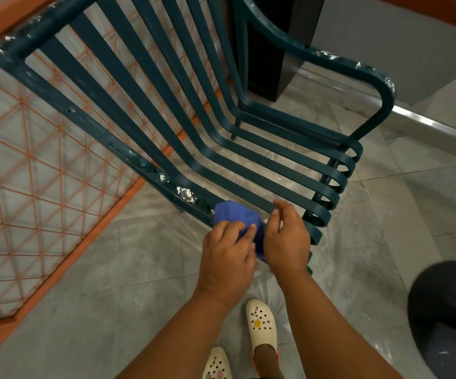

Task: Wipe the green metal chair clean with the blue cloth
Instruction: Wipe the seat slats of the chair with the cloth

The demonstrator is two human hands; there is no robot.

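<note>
Both hands meet at the near armrest of the green metal chair (221,127), and the blue cloth (232,214) sits bunched between them, pressed against the armrest bar. The left hand (228,255) closes over the near part of the cloth, its fingers (244,232) curled down into the fabric so that only the far half of the bundle shows past the knuckles. The right hand (287,242) rests just beside it, touching the cloth's right edge; its thumb and forefinger are pinched together above the bar, though whether they hold a fold of cloth or only touch the metal cannot be told.

Just beyond the cloth, up the armrest away from the grip, white crusted spots (185,193) cling to the paint, with a smaller patch further along the same bar. To the right of the hands the seat slats curl under in a row of rounded ends. The far armrest (358,75), well away from the grip, carries more white flecks along its top.

Below the wrists, two cream clogs (261,326) stand on the grey tiled floor (128,269). Left of the hands an orange lattice panel (30,187) runs behind the chair back. A dark round object (448,310) sits at the right edge, its nature unclear.
</note>
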